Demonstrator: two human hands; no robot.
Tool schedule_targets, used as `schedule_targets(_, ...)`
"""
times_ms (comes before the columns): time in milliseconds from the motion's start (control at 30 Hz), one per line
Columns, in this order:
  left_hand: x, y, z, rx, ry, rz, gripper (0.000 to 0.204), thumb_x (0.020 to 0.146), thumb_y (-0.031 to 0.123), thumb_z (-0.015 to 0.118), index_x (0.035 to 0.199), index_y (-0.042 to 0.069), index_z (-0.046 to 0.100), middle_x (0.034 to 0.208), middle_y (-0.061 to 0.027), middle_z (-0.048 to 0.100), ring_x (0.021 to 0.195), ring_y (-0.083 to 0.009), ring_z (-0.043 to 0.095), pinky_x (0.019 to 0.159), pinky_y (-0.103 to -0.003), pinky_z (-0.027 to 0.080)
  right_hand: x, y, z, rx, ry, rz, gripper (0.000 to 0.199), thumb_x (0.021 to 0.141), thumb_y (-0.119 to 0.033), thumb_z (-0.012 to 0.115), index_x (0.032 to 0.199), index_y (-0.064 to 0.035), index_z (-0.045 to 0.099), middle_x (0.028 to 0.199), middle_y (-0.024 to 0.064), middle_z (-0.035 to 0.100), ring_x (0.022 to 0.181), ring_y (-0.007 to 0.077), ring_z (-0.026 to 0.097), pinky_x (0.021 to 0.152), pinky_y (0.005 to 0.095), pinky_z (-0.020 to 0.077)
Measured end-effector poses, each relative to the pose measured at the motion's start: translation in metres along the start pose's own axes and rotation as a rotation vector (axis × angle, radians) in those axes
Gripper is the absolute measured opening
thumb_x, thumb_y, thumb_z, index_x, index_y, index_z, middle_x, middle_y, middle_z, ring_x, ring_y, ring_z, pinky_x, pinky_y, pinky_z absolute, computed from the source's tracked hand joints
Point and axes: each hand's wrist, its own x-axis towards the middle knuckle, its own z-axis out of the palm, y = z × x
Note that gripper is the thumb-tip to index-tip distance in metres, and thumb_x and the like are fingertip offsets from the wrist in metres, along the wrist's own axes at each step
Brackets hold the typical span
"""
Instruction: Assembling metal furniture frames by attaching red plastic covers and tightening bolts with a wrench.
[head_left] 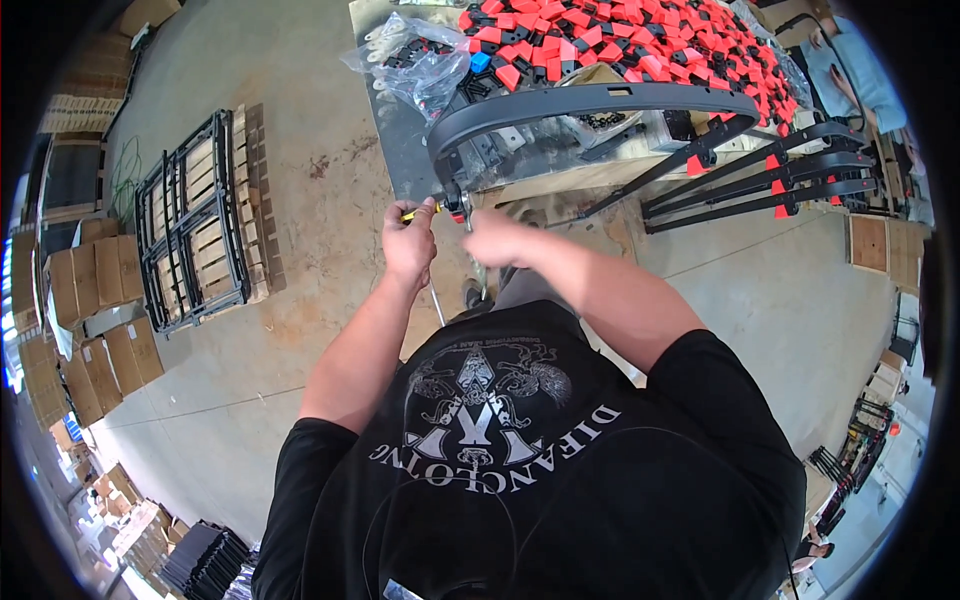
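Observation:
A black curved metal bar [600, 98] arches over the near edge of the workbench, its left end bending down between my hands. At that end sits a small red piece [458, 217]. My left hand [408, 243] is closed round a tool with a yellow-and-black handle [418, 212], just left of the bar's end; a thin pale rod [437, 306] shows below this hand. My right hand [496, 240], slightly blurred, is curled into a fist right of the bar's end. A narrow metallic thing [467, 206] shows beside its fingers; what it grips is mostly hidden.
A workbench [398, 150] carries a heap of red-and-black parts [600, 40], a clear plastic bag [425, 70] and a blue piece [480, 62]. More black bars [760, 190] jut out at right. Left stand a pallet with black frames [200, 220] and cartons [95, 275]. Another person [850, 75] is at far right.

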Motion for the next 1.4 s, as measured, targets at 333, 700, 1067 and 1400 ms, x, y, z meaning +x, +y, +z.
schedule_targets(333,0.002,-0.001,-0.006,0.002,0.010,-0.002,0.021,0.096,0.022,0.071,0.096,0.012,0.053,0.056,0.0043,0.044,0.038,-0.0073,0.035,0.035,-0.028,0.025,-0.007,-0.017,0.003,-0.460,0.231,-0.189,0.038,0.086,-0.013,0.062,0.113,0.0134,0.060,0.092,0.0284,0.069,0.076,0.0352,0.072,0.070,0.0452,0.0590)
schedule_targets(700,0.005,-0.002,-0.016,-0.003,0.031,-0.021,0.022,0.096,0.022,0.071,0.101,0.012,0.052,0.054,0.0040,0.044,0.038,-0.0074,0.035,0.034,-0.028,0.024,-0.004,-0.027,-0.002,-0.507,0.254,-0.107,0.028,0.092,-0.016,0.057,0.105,0.0085,0.059,0.089,0.0227,0.070,0.070,0.0370,0.071,0.063,0.0517,0.0592)
schedule_targets(1067,0.001,-0.006,-0.017,-0.017,0.045,0.043,0.021,0.096,0.022,0.072,0.097,0.011,0.054,0.061,0.0036,0.048,0.043,-0.0069,0.038,0.038,-0.027,0.026,-0.033,-0.062,-0.028,0.475,-0.257,0.227,0.029,0.094,-0.019,0.054,0.109,0.0056,0.060,0.084,0.0177,0.065,0.064,0.0334,0.065,0.050,0.0509,0.0533)
schedule_targets(1400,0.005,-0.022,-0.021,0.080,0.100,0.144,0.022,0.095,0.021,0.074,0.100,0.008,0.057,0.074,0.0026,0.053,0.065,-0.0075,0.044,0.056,-0.027,0.037,-0.034,-0.050,-0.018,0.468,-0.279,0.168,0.026,0.092,-0.018,0.055,0.103,0.0046,0.060,0.082,0.0163,0.065,0.061,0.0289,0.063,0.051,0.0454,0.0524)
